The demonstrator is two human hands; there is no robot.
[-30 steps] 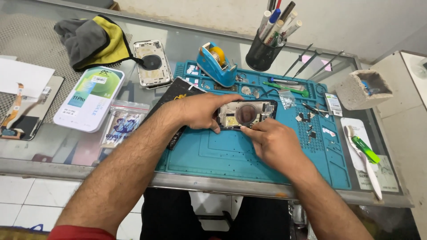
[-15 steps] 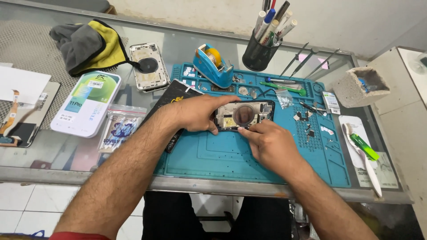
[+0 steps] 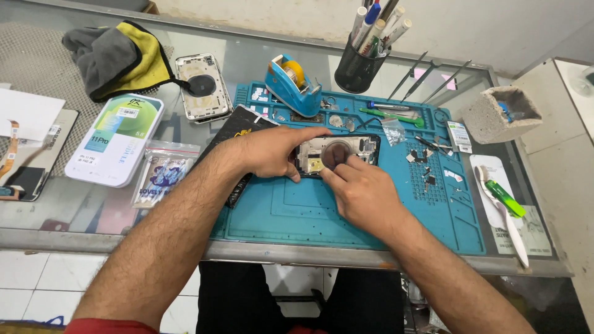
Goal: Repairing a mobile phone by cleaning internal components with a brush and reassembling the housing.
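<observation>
- The phone frame (image 3: 337, 153) is laid on the blue mat (image 3: 297, 210), long axis left to right.
- It is pinned by the left hand (image 3: 272, 151), fingers spread flat.
- The right hand (image 3: 365, 195) is nearer; its pinched fingertips (image 3: 328, 173) touch the frame's near edge.
</observation>
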